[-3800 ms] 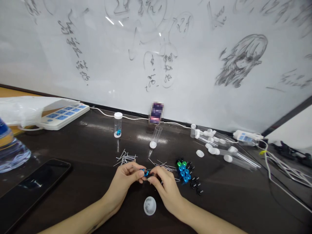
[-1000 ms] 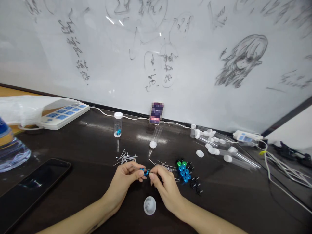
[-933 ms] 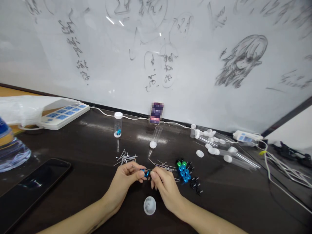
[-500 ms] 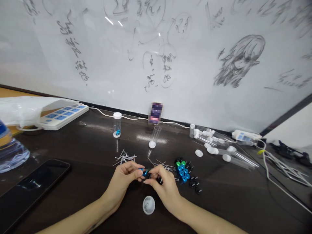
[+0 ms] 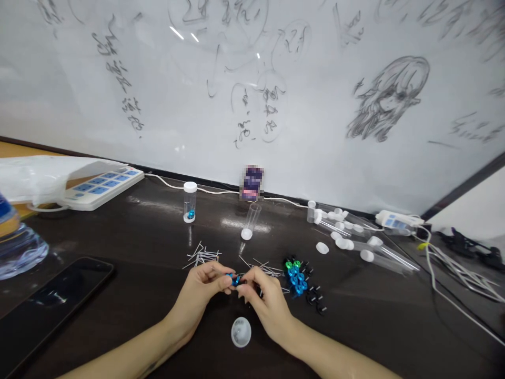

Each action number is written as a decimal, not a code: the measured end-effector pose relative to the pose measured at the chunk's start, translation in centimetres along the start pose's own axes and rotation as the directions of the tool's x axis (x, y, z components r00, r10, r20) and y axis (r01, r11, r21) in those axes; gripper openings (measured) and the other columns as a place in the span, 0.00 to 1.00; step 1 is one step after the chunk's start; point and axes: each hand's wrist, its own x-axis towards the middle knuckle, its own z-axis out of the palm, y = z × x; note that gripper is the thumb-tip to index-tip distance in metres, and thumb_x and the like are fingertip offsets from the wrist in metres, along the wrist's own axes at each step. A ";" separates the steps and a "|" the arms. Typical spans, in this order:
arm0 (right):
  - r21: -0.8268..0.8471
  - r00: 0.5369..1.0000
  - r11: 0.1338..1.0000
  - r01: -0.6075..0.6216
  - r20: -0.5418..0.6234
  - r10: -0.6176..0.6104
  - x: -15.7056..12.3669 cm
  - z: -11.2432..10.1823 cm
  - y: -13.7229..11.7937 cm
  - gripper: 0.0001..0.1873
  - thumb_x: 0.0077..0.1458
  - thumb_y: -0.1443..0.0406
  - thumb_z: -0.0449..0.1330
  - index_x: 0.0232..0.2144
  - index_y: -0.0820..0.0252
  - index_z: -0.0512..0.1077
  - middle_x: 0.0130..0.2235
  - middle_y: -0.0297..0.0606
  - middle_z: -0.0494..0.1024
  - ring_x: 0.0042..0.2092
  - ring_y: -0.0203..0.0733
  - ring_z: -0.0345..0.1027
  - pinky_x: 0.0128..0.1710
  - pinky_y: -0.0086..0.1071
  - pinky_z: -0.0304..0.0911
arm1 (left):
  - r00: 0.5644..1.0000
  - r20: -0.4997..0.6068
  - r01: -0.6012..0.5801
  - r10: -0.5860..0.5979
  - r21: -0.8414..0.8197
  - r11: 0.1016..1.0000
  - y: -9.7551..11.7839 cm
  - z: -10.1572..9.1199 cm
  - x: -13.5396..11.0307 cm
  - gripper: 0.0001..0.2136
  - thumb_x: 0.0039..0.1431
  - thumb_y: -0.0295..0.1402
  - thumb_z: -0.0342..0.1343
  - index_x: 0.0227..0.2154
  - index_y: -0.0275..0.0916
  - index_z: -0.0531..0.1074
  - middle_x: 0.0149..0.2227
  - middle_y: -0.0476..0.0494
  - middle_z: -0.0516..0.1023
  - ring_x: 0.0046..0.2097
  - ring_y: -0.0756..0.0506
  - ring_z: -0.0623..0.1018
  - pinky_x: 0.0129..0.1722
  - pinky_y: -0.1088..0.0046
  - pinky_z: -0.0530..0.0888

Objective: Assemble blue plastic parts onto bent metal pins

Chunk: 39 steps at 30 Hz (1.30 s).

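- Thumb and fingers of the left hand (image 5: 203,288) press together, pinching a small blue piece (image 5: 235,281); the rest of the hand is loosely curled
- Right hand (image 5: 267,297) pinches too, thumb and forefinger at the dark end (image 5: 242,282) of the same piece, other fingers folded under; finer detail there is too small to tell
- Blue piece sits at the fingertips, between the two hands, raised above the dark desk (image 5: 374,331)
- White cap (image 5: 241,332) lies on the desk just below the gap between the wrists, near both hands and touching neither
- Bent metal rods lie in two loose piles, one (image 5: 203,256) just beyond the left hand, the other (image 5: 265,267) just beyond the right, partly hidden by it
- Cluster of blue rings (image 5: 296,281) lies near the right hand, to its right, with green rings (image 5: 292,265) at the far edge and black screws (image 5: 316,301) alongside
- Clear tube (image 5: 190,202) stands upright farther back, white at both ends, a blue part (image 5: 191,214) near its bottom
- Second clear tube (image 5: 254,212) is beyond the hands, its white end (image 5: 246,234) towards them
- More tubes and white caps (image 5: 344,243) lie well apart at back right
- Black phone (image 5: 55,310) lies flat, left of the left forearm
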 end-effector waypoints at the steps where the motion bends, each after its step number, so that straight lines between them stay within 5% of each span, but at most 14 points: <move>1: 0.013 0.999 1.000 -0.022 0.030 0.021 0.0 -0.1 0.0 0.13 0.64 0.61 0.54 0.28 0.59 0.67 0.24 0.30 0.72 0.26 0.34 0.66 0.28 0.26 0.60 | 1.000 -0.001 0.004 -0.004 -0.003 1.000 0.0 0.1 0.0 0.04 0.48 0.28 0.67 0.28 0.36 0.79 0.26 0.48 0.79 0.28 0.51 0.73 0.33 0.77 0.70; 5: 0.025 0.998 0.999 -0.034 0.059 0.033 0.2 -0.3 0.0 0.17 0.66 0.59 0.50 0.26 0.59 0.66 0.22 0.30 0.70 0.24 0.34 0.65 0.27 0.27 0.58 | 1.000 -0.006 0.016 -0.016 -0.017 1.000 0.1 0.2 -0.2 0.05 0.47 0.28 0.68 0.28 0.35 0.79 0.24 0.48 0.79 0.29 0.51 0.74 0.34 0.77 0.70; 10: 0.035 0.999 0.999 0.039 -0.039 -0.038 0.2 -0.1 -0.3 0.09 0.61 0.59 0.57 0.41 0.58 0.66 0.29 0.31 0.71 0.30 0.37 0.65 0.31 0.28 0.60 | 0.999 -0.032 0.017 -0.019 -0.061 0.998 0.0 0.0 -0.1 0.06 0.48 0.29 0.67 0.30 0.36 0.79 0.27 0.47 0.80 0.30 0.50 0.75 0.36 0.75 0.71; 13: -0.025 0.998 0.999 0.036 -0.047 -0.037 0.2 -0.1 -0.4 0.07 0.62 0.60 0.56 0.36 0.58 0.68 0.28 0.31 0.70 0.29 0.37 0.65 0.31 0.29 0.60 | 0.999 -0.040 0.024 -0.027 -0.066 0.997 0.0 0.1 -0.1 0.06 0.47 0.29 0.68 0.30 0.36 0.79 0.27 0.47 0.80 0.29 0.50 0.75 0.36 0.75 0.72; 21: -0.010 0.996 1.000 -0.024 0.091 0.025 0.4 -0.2 0.1 0.25 0.69 0.59 0.45 0.22 0.60 0.66 0.20 0.30 0.69 0.24 0.33 0.65 0.28 0.27 0.57 | 1.000 -0.012 0.023 -0.023 -0.038 0.999 0.0 0.1 0.0 0.06 0.47 0.29 0.68 0.29 0.36 0.79 0.28 0.46 0.82 0.30 0.50 0.76 0.35 0.75 0.72; 28: -0.072 0.998 0.996 0.044 -0.048 -0.048 0.3 0.0 0.1 0.06 0.59 0.63 0.61 0.32 0.58 0.68 0.28 0.30 0.69 0.29 0.35 0.63 0.29 0.27 0.58 | 1.000 -0.021 0.004 -0.004 -0.045 0.999 -0.3 -0.2 0.0 0.05 0.49 0.29 0.67 0.30 0.37 0.79 0.26 0.48 0.80 0.30 0.50 0.75 0.36 0.77 0.71; 35: -0.061 0.998 0.998 0.017 0.055 -0.014 0.4 -0.3 -0.1 0.20 0.66 0.61 0.50 0.23 0.59 0.66 0.22 0.29 0.67 0.26 0.34 0.63 0.29 0.27 0.56 | 1.000 -0.007 0.014 -0.014 -0.032 0.999 -0.1 0.1 0.0 0.05 0.47 0.29 0.68 0.28 0.36 0.79 0.26 0.48 0.80 0.28 0.51 0.74 0.34 0.77 0.71; 39: -0.074 1.000 0.997 0.029 0.000 -0.030 0.3 -0.1 0.0 0.10 0.62 0.61 0.57 0.30 0.59 0.68 0.27 0.30 0.69 0.29 0.36 0.63 0.30 0.27 0.57 | 1.000 -0.023 0.001 -0.002 -0.040 0.999 -0.2 0.0 0.1 0.05 0.47 0.29 0.68 0.29 0.36 0.79 0.26 0.48 0.80 0.29 0.51 0.74 0.34 0.76 0.71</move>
